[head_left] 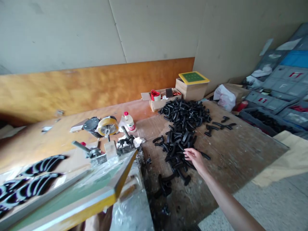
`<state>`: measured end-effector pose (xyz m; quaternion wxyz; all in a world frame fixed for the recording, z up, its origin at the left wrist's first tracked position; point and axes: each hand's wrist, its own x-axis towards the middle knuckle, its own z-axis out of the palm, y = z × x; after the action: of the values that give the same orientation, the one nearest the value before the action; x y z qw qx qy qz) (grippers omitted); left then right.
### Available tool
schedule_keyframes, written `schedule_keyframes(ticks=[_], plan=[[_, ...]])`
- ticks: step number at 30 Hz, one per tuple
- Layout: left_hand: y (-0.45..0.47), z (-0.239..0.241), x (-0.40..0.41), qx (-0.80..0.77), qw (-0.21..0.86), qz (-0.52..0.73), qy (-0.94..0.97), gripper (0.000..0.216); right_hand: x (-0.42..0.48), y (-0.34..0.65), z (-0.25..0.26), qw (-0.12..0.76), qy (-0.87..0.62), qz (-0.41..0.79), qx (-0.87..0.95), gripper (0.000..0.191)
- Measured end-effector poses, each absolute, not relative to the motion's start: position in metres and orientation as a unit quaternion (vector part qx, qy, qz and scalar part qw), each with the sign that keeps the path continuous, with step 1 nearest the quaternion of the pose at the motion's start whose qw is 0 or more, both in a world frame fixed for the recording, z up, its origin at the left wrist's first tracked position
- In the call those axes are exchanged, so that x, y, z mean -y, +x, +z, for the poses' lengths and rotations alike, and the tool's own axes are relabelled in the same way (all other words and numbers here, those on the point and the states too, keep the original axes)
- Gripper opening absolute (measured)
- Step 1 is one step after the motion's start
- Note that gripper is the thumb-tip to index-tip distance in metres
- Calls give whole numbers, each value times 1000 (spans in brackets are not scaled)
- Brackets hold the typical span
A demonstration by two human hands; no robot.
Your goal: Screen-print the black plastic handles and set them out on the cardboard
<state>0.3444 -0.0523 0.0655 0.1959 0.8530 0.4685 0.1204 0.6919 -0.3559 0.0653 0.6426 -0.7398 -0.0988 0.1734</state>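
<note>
One right hand [193,157], fingers loosely parted, is at the black curved parts [176,141] heaped on the brown tabletop [231,154] — likely a picking step, calling for a pinch on one — left hand [99,222] (mostly under the tilted frame [96,202]), cannot tell its grip.

From head height, the view looks down across the workbench [240,147], facing the wall [156,32].
</note>
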Motion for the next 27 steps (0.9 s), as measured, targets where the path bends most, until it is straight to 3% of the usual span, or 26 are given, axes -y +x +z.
schedule_keyframes(ticks=[5,9,18,27], plan=[[473,78,139,-384,281,153,866,31,415,784,44,622,-756,178,97,49],[571,85,153,-331,312,150,878,36,429,854,44,601,-767,186,125,45],[795,71,94,-321,363,56,873,49,416,1051,61,471,-851,83,218,32],[964,29,-6,-356,366,74,857,50,321,1251,65,378,-899,4,221,39]])
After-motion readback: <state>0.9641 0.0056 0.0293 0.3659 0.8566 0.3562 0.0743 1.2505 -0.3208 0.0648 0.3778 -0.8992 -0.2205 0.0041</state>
